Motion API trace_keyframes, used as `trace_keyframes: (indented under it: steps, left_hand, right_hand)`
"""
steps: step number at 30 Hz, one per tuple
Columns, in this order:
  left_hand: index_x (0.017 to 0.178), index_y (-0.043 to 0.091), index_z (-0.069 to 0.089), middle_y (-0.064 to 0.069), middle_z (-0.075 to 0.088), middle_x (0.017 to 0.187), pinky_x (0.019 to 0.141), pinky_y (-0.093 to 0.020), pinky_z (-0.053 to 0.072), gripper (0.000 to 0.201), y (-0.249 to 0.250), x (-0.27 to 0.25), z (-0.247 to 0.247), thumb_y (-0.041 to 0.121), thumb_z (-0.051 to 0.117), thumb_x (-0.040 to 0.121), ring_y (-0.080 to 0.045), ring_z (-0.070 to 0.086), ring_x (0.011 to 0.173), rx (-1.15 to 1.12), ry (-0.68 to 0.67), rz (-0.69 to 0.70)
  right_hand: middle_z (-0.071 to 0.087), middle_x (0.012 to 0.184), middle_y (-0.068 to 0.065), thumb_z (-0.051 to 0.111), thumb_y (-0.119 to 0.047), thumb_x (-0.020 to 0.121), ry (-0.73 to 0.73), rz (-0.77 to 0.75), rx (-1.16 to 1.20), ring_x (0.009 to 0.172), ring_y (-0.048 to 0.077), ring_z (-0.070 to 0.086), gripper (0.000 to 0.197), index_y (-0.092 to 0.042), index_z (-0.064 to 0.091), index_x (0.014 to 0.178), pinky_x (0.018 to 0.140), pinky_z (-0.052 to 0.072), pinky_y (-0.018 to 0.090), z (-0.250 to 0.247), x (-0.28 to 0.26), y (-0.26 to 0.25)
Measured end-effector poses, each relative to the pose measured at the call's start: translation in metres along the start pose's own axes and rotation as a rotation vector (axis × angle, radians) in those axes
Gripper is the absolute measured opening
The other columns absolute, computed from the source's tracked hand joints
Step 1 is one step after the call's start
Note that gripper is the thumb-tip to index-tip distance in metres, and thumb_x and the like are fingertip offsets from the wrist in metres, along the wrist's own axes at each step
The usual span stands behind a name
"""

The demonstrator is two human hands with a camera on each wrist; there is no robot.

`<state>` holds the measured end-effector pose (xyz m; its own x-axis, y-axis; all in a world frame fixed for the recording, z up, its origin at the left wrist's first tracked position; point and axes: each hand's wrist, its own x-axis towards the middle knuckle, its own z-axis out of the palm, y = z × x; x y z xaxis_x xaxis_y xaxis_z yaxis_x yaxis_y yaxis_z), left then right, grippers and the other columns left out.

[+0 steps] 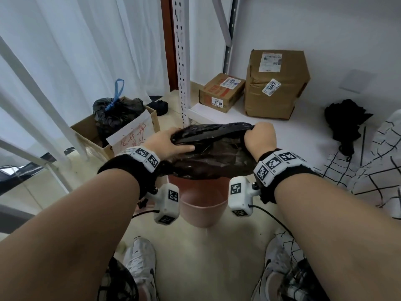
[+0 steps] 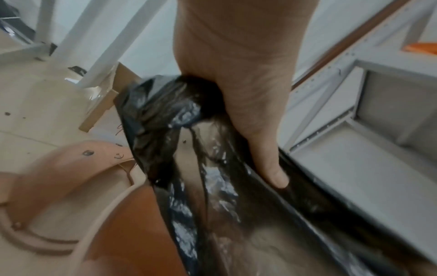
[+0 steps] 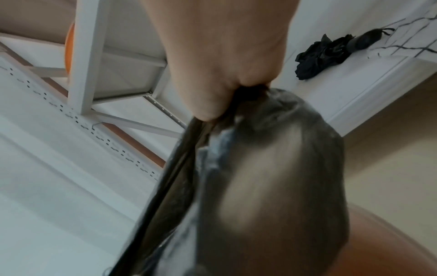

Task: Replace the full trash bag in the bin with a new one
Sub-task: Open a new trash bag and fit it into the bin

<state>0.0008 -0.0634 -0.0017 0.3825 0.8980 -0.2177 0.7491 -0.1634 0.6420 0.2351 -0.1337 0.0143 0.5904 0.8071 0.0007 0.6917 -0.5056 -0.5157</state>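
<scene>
Black trash bag (image 1: 213, 148) sits right over the pink bin (image 1: 200, 205), mouth stretched left-right: left hand (image 1: 168, 142) and right hand (image 1: 259, 137) each grip one end, equally near.

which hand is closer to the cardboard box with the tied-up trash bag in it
Left. The left hand grips the left end of the black bag over the pink bin, next to that cardboard box. The right hand grips the bag's far end, away from the box.
</scene>
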Motion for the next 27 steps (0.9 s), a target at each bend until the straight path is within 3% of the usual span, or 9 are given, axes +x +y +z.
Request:
trace_keyframes:
  steps: [3,6,10,14,16,18,21,24,27]
  left_hand:
    - [0.099,0.02,0.065,-0.004,0.065,0.084,0.068,-0.028,0.044,0.054,0.009,-0.01,0.006,0.068,0.045,0.083,-0.023,0.062,0.079,0.142,-0.005,-0.031]
    - [0.089,0.005,0.061,-0.014,0.059,0.089,0.082,-0.033,0.042,0.073,0.014,-0.009,0.008,0.069,0.026,0.089,-0.028,0.058,0.086,0.201,-0.054,-0.102]
    - [0.062,0.008,0.046,-0.006,0.048,0.062,0.059,-0.028,0.036,0.051,0.012,-0.003,0.003,0.052,0.056,0.087,-0.022,0.049,0.063,0.284,-0.027,-0.14]
    - [0.079,0.002,0.057,-0.01,0.055,0.071,0.066,-0.029,0.039,0.032,0.014,-0.002,0.001,0.032,0.067,0.086,-0.025,0.055,0.077,0.243,0.001,-0.091]
    - [0.093,0.006,0.053,-0.007,0.056,0.085,0.071,-0.028,0.04,0.024,0.016,-0.005,0.004,0.024,0.068,0.085,-0.021,0.053,0.081,0.078,0.096,-0.036]
    - [0.11,0.008,0.051,-0.006,0.057,0.096,0.08,-0.03,0.044,0.03,0.018,-0.008,0.006,0.019,0.066,0.087,-0.02,0.055,0.09,-0.12,0.173,0.012]
    - [0.105,0.006,0.061,-0.006,0.062,0.092,0.079,-0.027,0.044,0.021,0.024,-0.011,0.004,0.022,0.058,0.093,-0.019,0.058,0.087,-0.204,0.078,0.085]
    - [0.072,0.01,0.058,-0.006,0.06,0.07,0.065,-0.028,0.043,0.028,0.028,-0.012,-0.001,0.033,0.066,0.086,-0.02,0.058,0.067,-0.169,0.065,0.083]
    - [0.086,0.014,0.059,-0.002,0.065,0.079,0.074,-0.028,0.051,0.01,0.034,-0.012,-0.002,0.023,0.064,0.089,-0.019,0.063,0.077,-0.416,0.12,0.128]
  right_hand:
    - [0.06,0.11,0.02,0.044,0.0,0.089,0.023,-0.152,0.212,0.105,0.034,0.054,0.021,-0.001,0.057,0.106,0.08,0.039,0.034,-0.001,-0.006,-0.005]
    - [0.057,0.096,0.012,0.038,0.01,0.082,-0.123,-0.337,0.316,0.092,0.033,0.057,0.037,-0.018,0.049,0.105,0.072,0.044,0.035,0.001,-0.014,-0.01]
    - [0.059,0.1,0.006,0.034,0.014,0.076,-0.13,-0.507,0.251,0.09,0.029,0.055,0.048,-0.018,0.055,0.105,0.082,0.047,0.039,0.0,-0.02,-0.021]
    - [0.054,0.09,0.004,0.04,0.013,0.075,-0.133,-0.585,0.208,0.096,0.028,0.053,0.037,-0.003,0.069,0.09,0.084,0.041,0.028,-0.006,-0.019,-0.031]
    - [0.05,0.09,0.007,0.043,-0.008,0.087,-0.164,-0.566,0.199,0.097,0.028,0.052,0.027,0.002,0.068,0.086,0.08,0.035,0.025,-0.005,-0.017,-0.035]
    - [0.046,0.092,0.008,0.043,-0.041,0.091,-0.173,-0.553,0.171,0.093,0.023,0.047,0.044,-0.002,0.06,0.079,0.083,0.035,0.028,-0.003,-0.017,-0.035]
    - [0.046,0.103,0.006,0.05,-0.073,0.075,-0.067,-0.478,0.071,0.099,0.019,0.043,0.065,-0.012,0.05,0.097,0.086,0.04,0.032,-0.001,-0.023,-0.034]
    - [0.042,0.121,0.01,0.07,-0.068,0.062,-0.011,-0.351,0.114,0.111,0.026,0.049,0.09,-0.012,0.038,0.124,0.095,0.046,0.037,-0.002,-0.029,-0.035]
    - [0.02,0.147,0.019,0.077,-0.057,0.065,-0.14,-0.214,0.243,0.134,0.032,0.035,0.12,-0.017,0.003,0.15,0.11,0.033,0.037,-0.004,-0.032,-0.038]
